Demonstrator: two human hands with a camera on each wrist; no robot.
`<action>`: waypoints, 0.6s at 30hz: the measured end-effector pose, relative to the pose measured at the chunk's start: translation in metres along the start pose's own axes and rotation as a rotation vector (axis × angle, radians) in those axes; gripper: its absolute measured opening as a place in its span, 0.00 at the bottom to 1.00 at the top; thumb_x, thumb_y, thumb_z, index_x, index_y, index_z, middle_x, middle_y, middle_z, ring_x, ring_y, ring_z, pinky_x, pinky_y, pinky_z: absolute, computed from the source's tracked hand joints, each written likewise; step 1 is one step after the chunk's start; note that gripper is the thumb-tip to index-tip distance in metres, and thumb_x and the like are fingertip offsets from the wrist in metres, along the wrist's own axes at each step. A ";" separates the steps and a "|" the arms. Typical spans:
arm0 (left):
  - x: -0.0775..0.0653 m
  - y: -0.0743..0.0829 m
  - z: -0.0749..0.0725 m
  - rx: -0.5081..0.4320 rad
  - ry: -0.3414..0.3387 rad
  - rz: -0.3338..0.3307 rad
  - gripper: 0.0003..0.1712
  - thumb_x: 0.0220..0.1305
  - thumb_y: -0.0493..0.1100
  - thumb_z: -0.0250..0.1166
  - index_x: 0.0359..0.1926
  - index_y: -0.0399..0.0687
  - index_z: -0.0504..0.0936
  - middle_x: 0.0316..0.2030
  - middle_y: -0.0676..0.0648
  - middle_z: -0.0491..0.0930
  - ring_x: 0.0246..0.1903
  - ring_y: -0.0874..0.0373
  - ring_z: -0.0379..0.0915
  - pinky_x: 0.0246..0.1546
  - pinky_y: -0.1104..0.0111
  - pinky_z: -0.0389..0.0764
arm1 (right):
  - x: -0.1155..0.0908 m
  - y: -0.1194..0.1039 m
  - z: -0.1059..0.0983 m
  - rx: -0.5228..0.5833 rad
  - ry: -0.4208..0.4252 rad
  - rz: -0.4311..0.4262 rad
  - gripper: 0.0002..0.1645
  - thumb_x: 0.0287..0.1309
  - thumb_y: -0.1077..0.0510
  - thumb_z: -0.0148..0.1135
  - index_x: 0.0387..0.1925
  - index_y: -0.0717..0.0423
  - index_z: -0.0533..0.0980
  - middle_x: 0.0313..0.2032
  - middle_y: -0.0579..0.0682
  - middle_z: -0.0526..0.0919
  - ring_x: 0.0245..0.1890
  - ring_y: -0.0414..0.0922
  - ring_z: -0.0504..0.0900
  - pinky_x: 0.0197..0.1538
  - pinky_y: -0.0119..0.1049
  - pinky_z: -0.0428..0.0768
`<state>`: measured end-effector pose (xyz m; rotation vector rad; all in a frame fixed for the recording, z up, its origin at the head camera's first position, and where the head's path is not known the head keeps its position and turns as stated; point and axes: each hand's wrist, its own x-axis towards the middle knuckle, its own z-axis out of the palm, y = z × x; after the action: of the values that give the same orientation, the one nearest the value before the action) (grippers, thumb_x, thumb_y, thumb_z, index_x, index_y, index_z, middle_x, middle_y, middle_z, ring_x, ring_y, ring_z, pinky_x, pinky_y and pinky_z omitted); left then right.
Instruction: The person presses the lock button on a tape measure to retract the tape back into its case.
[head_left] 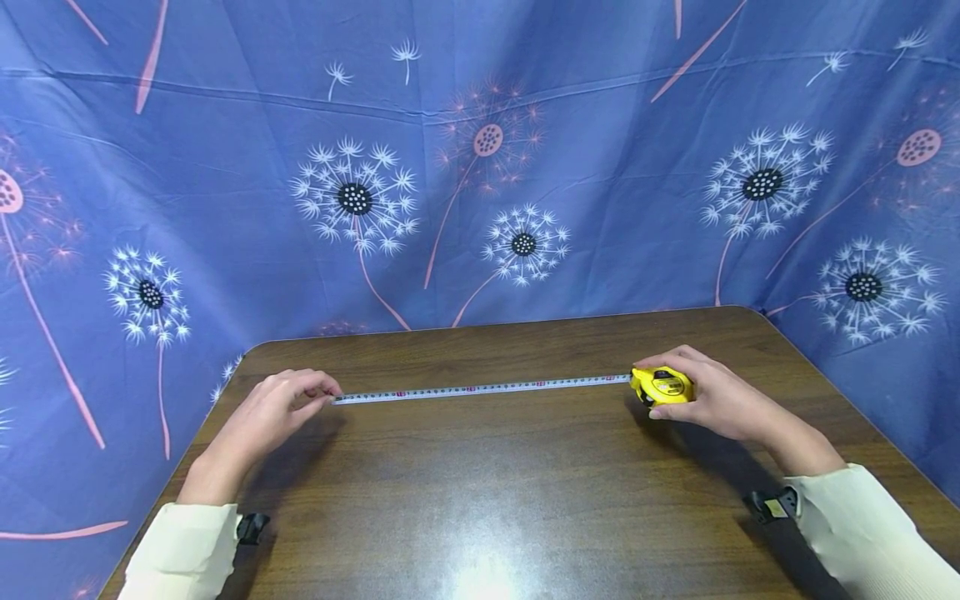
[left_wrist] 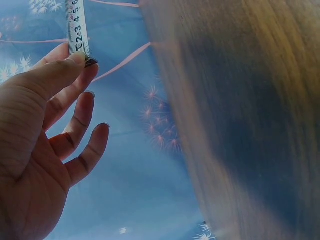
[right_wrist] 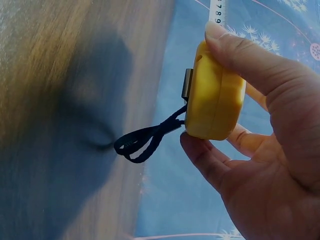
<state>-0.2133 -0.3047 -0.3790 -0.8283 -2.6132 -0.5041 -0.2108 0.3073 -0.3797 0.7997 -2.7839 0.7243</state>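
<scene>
A yellow tape measure (head_left: 666,386) is held in the right hand (head_left: 716,396), thumb on one side and fingers on the other. Its white blade (head_left: 480,389), marked with black and red numbers, stretches leftward above the table. At the blade's far end the left hand (head_left: 281,408) pinches the small metal end hook (left_wrist: 91,62) between thumb and forefinger. The left hand's other fingers are loosely bent, away from the blade. From the case hangs a black wrist strap (right_wrist: 145,142), seen in the right wrist view along with a metal belt clip (right_wrist: 187,84).
Below both hands lies a brown wood-grain table (head_left: 480,475) with rounded far corners. Behind it hangs a blue cloth (head_left: 480,192) printed with dandelions, reaching round both sides. Shadows of the hands fall on the tabletop.
</scene>
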 end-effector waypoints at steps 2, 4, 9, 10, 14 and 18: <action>0.000 0.000 0.000 -0.002 0.004 0.005 0.16 0.60 0.30 0.73 0.41 0.57 0.86 0.37 0.60 0.86 0.36 0.62 0.81 0.38 0.57 0.83 | 0.000 0.001 0.001 0.001 0.019 -0.017 0.38 0.48 0.51 0.84 0.61 0.47 0.78 0.49 0.48 0.78 0.43 0.44 0.77 0.42 0.38 0.79; 0.000 0.000 0.000 -0.005 0.010 0.011 0.16 0.60 0.29 0.74 0.40 0.57 0.86 0.37 0.61 0.86 0.36 0.63 0.81 0.38 0.58 0.83 | 0.001 0.001 0.002 0.004 0.039 -0.039 0.38 0.47 0.52 0.85 0.61 0.46 0.79 0.48 0.48 0.78 0.43 0.42 0.77 0.42 0.37 0.79; 0.001 0.000 0.002 -0.020 0.015 0.023 0.16 0.60 0.29 0.73 0.40 0.57 0.86 0.37 0.62 0.86 0.36 0.63 0.81 0.38 0.57 0.83 | 0.002 0.001 0.005 0.025 0.065 -0.072 0.38 0.45 0.53 0.86 0.60 0.45 0.79 0.47 0.47 0.79 0.41 0.40 0.76 0.41 0.35 0.78; 0.001 0.000 0.002 -0.023 0.014 0.023 0.16 0.60 0.29 0.73 0.41 0.57 0.86 0.37 0.62 0.86 0.36 0.63 0.81 0.38 0.57 0.83 | 0.003 0.001 0.005 0.026 0.063 -0.070 0.38 0.45 0.53 0.86 0.60 0.44 0.79 0.47 0.46 0.79 0.41 0.39 0.76 0.41 0.34 0.78; 0.001 0.000 0.004 -0.024 0.009 0.017 0.17 0.61 0.30 0.73 0.41 0.58 0.86 0.37 0.62 0.85 0.36 0.63 0.82 0.39 0.57 0.83 | 0.004 0.000 0.006 0.028 0.056 -0.059 0.38 0.45 0.52 0.86 0.60 0.45 0.79 0.48 0.47 0.79 0.41 0.40 0.76 0.41 0.35 0.78; 0.001 -0.001 0.004 -0.027 0.009 0.017 0.17 0.61 0.30 0.73 0.41 0.59 0.86 0.37 0.62 0.85 0.36 0.63 0.81 0.38 0.58 0.83 | 0.005 -0.002 0.005 0.037 0.043 -0.036 0.39 0.45 0.53 0.86 0.60 0.47 0.79 0.48 0.48 0.79 0.41 0.42 0.76 0.41 0.35 0.78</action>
<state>-0.2156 -0.3026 -0.3819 -0.8545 -2.5944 -0.5380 -0.2142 0.3014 -0.3822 0.8290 -2.7178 0.7801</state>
